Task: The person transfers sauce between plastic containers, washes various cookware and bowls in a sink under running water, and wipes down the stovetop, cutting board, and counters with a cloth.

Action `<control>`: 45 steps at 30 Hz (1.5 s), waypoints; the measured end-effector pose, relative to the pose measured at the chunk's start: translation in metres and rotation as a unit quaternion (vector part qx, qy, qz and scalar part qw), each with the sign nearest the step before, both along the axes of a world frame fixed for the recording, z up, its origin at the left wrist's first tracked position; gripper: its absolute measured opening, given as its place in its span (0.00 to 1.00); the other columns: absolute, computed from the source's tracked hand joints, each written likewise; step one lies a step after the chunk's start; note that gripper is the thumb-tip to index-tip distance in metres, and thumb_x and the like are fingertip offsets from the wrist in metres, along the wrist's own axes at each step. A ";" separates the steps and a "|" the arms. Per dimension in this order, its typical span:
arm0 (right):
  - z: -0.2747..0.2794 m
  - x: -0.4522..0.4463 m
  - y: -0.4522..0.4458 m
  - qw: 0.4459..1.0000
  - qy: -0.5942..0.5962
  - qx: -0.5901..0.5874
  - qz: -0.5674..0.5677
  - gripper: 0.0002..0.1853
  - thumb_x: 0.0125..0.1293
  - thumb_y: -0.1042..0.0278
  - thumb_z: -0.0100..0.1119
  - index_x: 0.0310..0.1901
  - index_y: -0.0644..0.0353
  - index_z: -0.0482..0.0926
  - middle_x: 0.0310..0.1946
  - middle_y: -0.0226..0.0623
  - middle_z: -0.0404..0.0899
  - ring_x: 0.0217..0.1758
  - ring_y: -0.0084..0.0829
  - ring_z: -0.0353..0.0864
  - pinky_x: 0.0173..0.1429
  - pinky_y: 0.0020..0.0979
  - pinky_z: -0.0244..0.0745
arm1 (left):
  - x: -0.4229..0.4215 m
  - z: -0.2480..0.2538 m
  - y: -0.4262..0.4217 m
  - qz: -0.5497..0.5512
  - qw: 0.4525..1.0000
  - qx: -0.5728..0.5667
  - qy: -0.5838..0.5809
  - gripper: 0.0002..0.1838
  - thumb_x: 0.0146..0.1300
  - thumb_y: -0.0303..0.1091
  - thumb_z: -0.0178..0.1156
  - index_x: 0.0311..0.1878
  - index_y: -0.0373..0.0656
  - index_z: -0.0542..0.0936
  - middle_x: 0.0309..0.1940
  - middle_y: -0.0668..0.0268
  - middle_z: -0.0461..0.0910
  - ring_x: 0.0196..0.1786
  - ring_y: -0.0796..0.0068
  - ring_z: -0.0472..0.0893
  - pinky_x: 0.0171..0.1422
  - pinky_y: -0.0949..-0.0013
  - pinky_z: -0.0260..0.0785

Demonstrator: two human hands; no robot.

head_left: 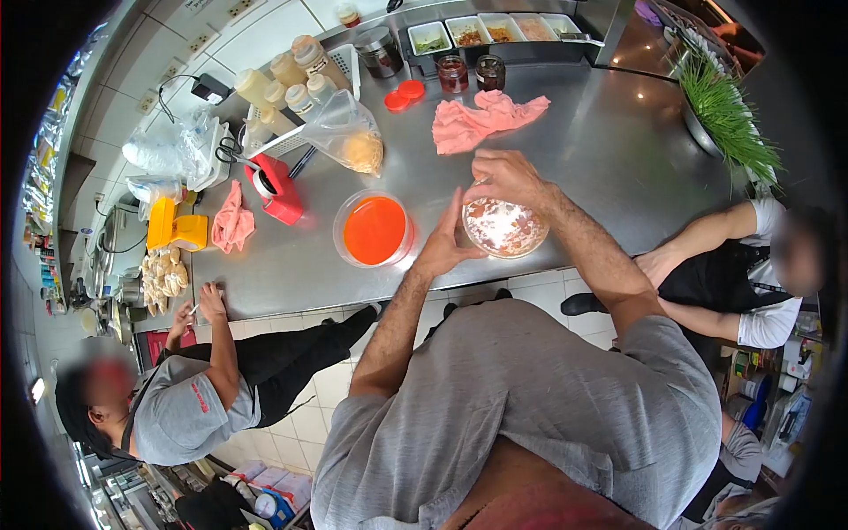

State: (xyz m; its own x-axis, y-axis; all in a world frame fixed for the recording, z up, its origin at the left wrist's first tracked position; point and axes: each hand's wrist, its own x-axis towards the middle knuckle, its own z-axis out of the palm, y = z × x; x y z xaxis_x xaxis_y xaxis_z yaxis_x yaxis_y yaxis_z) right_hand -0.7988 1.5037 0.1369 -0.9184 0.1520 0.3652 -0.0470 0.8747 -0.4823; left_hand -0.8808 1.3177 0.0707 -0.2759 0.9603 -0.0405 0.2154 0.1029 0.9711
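Observation:
Near the front edge of the steel counter [609, 141] is a round, clear-sided container [505, 228] with a whitish, mottled top. My left hand [446, 240] is wrapped round its left side. At its upper left rim my right hand [505, 177] has its fingers bent and pressed together; what they pinch is too small to make out. Just left of my left hand stands a round tub [375, 230] of bright orange liquid. A pink cloth [481, 119] lies crumpled beyond my hands.
Behind are a bag of crumbs [360, 150], squeeze bottles [309, 57], red lids [406, 93], jars [452, 74] and a topping tray [499, 31]. A red tape dispenser [281, 190] stands left. Co-workers stand at both sides; one's hands [655, 265] are near my right arm.

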 end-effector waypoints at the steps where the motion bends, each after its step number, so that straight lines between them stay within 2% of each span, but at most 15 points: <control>1: 0.003 -0.002 -0.001 1.000 -0.010 0.006 0.029 0.22 0.43 0.48 0.67 0.24 0.59 0.70 0.26 0.34 0.72 0.31 0.40 0.75 0.32 0.40 0.67 | -0.001 0.001 -0.001 0.015 0.995 0.017 -0.101 0.62 0.35 0.33 0.76 0.71 0.52 0.43 0.59 0.55 0.60 0.60 0.59 0.66 0.64 0.61 0.61; 5: 0.007 -0.010 -0.002 0.996 -0.043 0.018 0.073 0.21 0.43 0.51 0.68 0.24 0.59 0.70 0.28 0.34 0.72 0.32 0.41 0.75 0.33 0.41 0.67 | -0.017 0.008 0.000 -0.032 0.999 -0.017 0.008 0.56 0.38 0.37 0.74 0.69 0.53 0.50 0.59 0.56 0.60 0.58 0.59 0.69 0.61 0.61 0.65; 7: 0.009 -0.011 0.000 0.996 -0.044 0.013 0.081 0.20 0.43 0.52 0.68 0.24 0.60 0.71 0.28 0.34 0.72 0.32 0.41 0.75 0.33 0.40 0.67 | -0.016 0.015 -0.004 -0.023 0.969 -0.019 0.246 0.47 0.40 0.42 0.73 0.65 0.52 0.59 0.58 0.58 0.62 0.58 0.57 0.69 0.59 0.60 0.66; 10: 0.006 -0.017 0.011 0.993 -0.069 -0.023 0.097 0.19 0.45 0.55 0.68 0.24 0.61 0.71 0.26 0.35 0.72 0.31 0.39 0.74 0.33 0.38 0.66 | -0.015 0.009 -0.008 -0.003 0.967 0.013 0.254 0.39 0.42 0.45 0.71 0.58 0.47 0.66 0.58 0.58 0.63 0.58 0.56 0.68 0.59 0.60 0.65; 12: 0.005 -0.013 0.015 0.989 -0.091 -0.053 0.104 0.18 0.46 0.56 0.68 0.24 0.61 0.72 0.25 0.35 0.72 0.29 0.36 0.73 0.32 0.37 0.66 | -0.013 0.004 -0.008 -0.006 0.967 0.003 0.254 0.39 0.42 0.44 0.71 0.58 0.44 0.66 0.57 0.57 0.63 0.59 0.56 0.67 0.60 0.60 0.64; 15: 0.001 0.008 0.027 0.958 -0.179 -0.209 -0.086 0.19 0.52 0.54 0.65 0.24 0.63 0.74 0.23 0.40 0.75 0.29 0.31 0.75 0.32 0.35 0.67 | -0.009 0.004 -0.008 0.006 0.968 -0.012 0.252 0.40 0.41 0.44 0.72 0.57 0.41 0.66 0.56 0.57 0.64 0.60 0.57 0.66 0.62 0.60 0.62; 16: -0.012 0.014 0.026 0.958 -0.180 -0.207 -0.085 0.19 0.52 0.54 0.65 0.24 0.63 0.74 0.23 0.40 0.75 0.29 0.31 0.75 0.32 0.35 0.67 | -0.007 0.007 -0.008 0.021 0.969 -0.022 0.247 0.40 0.40 0.45 0.73 0.56 0.41 0.67 0.56 0.57 0.64 0.60 0.57 0.65 0.62 0.60 0.62; 18: -0.030 0.025 0.015 0.933 -0.078 -0.272 -0.221 0.21 0.53 0.51 0.64 0.23 0.64 0.73 0.23 0.39 0.73 0.29 0.34 0.74 0.32 0.36 0.67 | -0.003 0.008 -0.004 0.032 0.966 0.010 0.256 0.40 0.38 0.44 0.73 0.55 0.40 0.68 0.57 0.57 0.64 0.61 0.58 0.65 0.62 0.61 0.63; 19: -0.033 0.028 0.008 0.932 -0.080 -0.274 -0.222 0.21 0.53 0.51 0.64 0.23 0.64 0.73 0.23 0.39 0.73 0.29 0.34 0.74 0.32 0.36 0.67 | 0.000 0.009 -0.004 0.038 0.962 0.041 0.266 0.40 0.36 0.44 0.74 0.54 0.40 0.69 0.57 0.57 0.63 0.61 0.58 0.65 0.61 0.61 0.63; 22: -0.032 0.026 -0.003 0.938 0.008 -0.177 -0.297 0.22 0.53 0.50 0.64 0.23 0.63 0.71 0.23 0.38 0.72 0.28 0.37 0.73 0.32 0.37 0.66 | 0.003 0.016 -0.002 0.032 0.969 0.077 0.231 0.42 0.34 0.44 0.75 0.54 0.40 0.69 0.59 0.57 0.63 0.62 0.59 0.64 0.62 0.62 0.62; 30: 0.002 0.030 -0.005 0.978 0.051 -0.093 -0.178 0.20 0.51 0.52 0.65 0.26 0.61 0.69 0.25 0.38 0.70 0.29 0.39 0.72 0.33 0.37 0.66 | -0.001 0.020 0.000 0.007 0.968 0.014 0.249 0.46 0.33 0.45 0.75 0.59 0.42 0.67 0.60 0.58 0.62 0.61 0.58 0.65 0.63 0.61 0.61; 34: 0.016 0.026 0.004 0.980 0.052 -0.127 -0.146 0.18 0.52 0.56 0.65 0.26 0.61 0.69 0.25 0.37 0.70 0.29 0.38 0.72 0.34 0.37 0.67 | -0.002 0.018 0.001 0.035 0.964 -0.006 0.264 0.46 0.33 0.47 0.75 0.59 0.42 0.66 0.60 0.58 0.62 0.62 0.58 0.65 0.63 0.61 0.62; 36: 0.026 0.028 0.001 0.983 0.054 -0.146 -0.092 0.13 0.53 0.65 0.64 0.30 0.65 0.72 0.25 0.38 0.69 0.27 0.31 0.70 0.32 0.31 0.66 | 0.000 0.019 -0.001 0.048 0.964 -0.017 0.262 0.47 0.34 0.47 0.75 0.60 0.43 0.66 0.59 0.58 0.62 0.62 0.58 0.65 0.63 0.61 0.61; 40: 0.059 0.042 -0.015 0.983 0.028 -0.173 -0.045 0.11 0.53 0.69 0.64 0.30 0.65 0.72 0.25 0.36 0.68 0.27 0.30 0.69 0.32 0.29 0.65 | 0.002 0.030 -0.004 0.033 0.972 -0.047 0.227 0.47 0.36 0.45 0.74 0.62 0.44 0.63 0.62 0.59 0.58 0.64 0.59 0.62 0.65 0.61 0.59; 45: 0.088 0.071 -0.030 0.990 0.071 -0.120 -0.031 0.08 0.54 0.71 0.63 0.31 0.65 0.75 0.24 0.33 0.67 0.26 0.27 0.68 0.30 0.27 0.64 | -0.010 0.029 -0.011 -0.031 0.984 -0.041 0.172 0.49 0.39 0.43 0.74 0.65 0.45 0.58 0.64 0.60 0.54 0.65 0.59 0.60 0.67 0.61 0.57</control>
State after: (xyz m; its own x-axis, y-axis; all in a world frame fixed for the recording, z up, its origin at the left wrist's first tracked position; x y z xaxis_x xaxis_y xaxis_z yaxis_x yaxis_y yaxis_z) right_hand -0.7279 1.4736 0.2252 -0.8467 0.3046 0.4363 -0.0791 0.7388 -0.6693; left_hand -0.8909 1.3063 0.0999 -0.2283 0.9730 -0.0330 0.5381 0.1543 0.8286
